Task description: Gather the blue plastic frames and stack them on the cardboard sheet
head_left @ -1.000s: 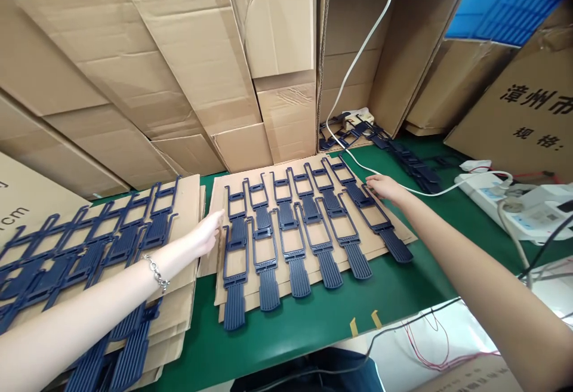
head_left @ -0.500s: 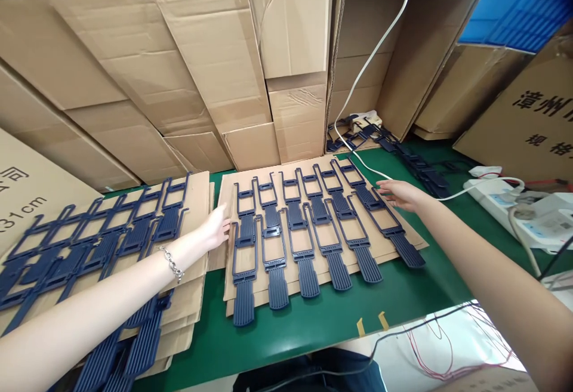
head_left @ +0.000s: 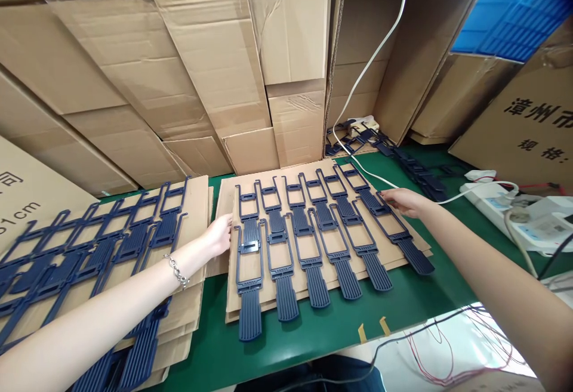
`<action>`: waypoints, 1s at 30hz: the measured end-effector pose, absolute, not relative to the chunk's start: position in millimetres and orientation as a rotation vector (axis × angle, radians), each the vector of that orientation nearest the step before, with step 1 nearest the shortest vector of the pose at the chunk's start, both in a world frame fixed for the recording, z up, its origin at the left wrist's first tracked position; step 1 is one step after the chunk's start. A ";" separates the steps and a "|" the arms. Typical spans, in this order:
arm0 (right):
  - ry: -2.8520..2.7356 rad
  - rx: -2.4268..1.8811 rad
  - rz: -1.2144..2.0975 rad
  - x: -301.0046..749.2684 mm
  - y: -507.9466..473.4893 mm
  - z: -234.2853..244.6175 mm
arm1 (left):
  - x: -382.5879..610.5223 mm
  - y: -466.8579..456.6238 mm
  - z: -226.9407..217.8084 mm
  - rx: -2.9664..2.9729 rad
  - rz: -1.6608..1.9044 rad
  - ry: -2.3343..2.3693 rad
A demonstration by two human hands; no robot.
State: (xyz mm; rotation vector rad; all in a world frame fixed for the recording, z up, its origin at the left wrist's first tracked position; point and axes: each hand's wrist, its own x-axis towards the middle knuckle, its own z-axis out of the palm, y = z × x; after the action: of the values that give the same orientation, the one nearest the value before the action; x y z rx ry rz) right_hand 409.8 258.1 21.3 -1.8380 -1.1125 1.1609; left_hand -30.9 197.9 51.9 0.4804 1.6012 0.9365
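A cardboard sheet carries two rows of dark blue plastic frame-like parts with ribbed, paddle-shaped ends, several of which hang over its near edge. My left hand is closed on the sheet's left edge, its fingertips partly hidden there. At the opposite edge, my right hand has its fingers curled at the sheet, beside the rightmost blue part. Another sheet lies beneath this one. To the left, a stack of cardboard sheets bears more of the same blue parts, partly covered by my left forearm.
Cardboard boxes wall off the back of the green table. An open box and loose blue parts lie at the back right. A white cable runs down to a white power strip. Thin wires hang below the table edge.
Both hands have closed in on the sheet's side edges; the right fingers, spread before, are now curled. The blue parts have shifted slightly toward me and to the right.
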 end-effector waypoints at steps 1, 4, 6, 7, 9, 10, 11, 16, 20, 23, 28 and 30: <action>-1.091 -1.855 1.177 410.9 258.3 22.0 | -30.2 197.1 52.8 0.484 0.922 1.577; -1.015 -1.898 1.233 413.6 258.9 25.3 | -29.5 195.1 53.6 0.493 0.891 1.525; -0.979 -1.912 1.252 414.8 259.0 27.3 | -29.7 193.4 52.3 0.510 0.893 1.499; -0.966 -1.914 1.260 415.1 259.0 28.0 | -29.6 192.4 51.3 0.524 0.902 1.484; -0.950 -1.905 1.271 415.5 258.6 29.2 | -28.6 189.4 49.1 0.558 0.924 1.451; -0.943 -1.895 1.273 415.7 258.2 29.7 | -27.5 187.6 48.2 0.574 0.931 1.435; -0.937 -1.885 1.275 416.0 257.7 30.4 | -26.0 185.7 47.6 0.587 0.933 1.419; -0.890 -1.843 1.364 422.4 251.3 35.3 | -16.4 178.4 48.0 0.619 0.944 1.390; -0.841 -1.820 1.453 430.9 246.0 35.4 | -13.4 179.5 47.6 0.639 0.947 1.396; -0.820 -1.822 1.436 434.1 244.9 34.3 | -15.2 182.2 46.6 0.668 0.942 1.396; -0.814 -1.802 1.426 431.3 245.3 42.5 | -21.3 183.4 47.5 0.728 0.958 1.372; -0.870 -1.808 1.388 427.7 244.7 48.7 | -23.6 182.3 49.5 0.745 0.975 1.369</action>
State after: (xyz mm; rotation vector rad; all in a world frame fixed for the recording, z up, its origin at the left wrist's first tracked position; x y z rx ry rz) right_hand 427.7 244.7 48.7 -1.8077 -0.8701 1.3880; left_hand -23.6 182.3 49.5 0.7450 1.3688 0.9753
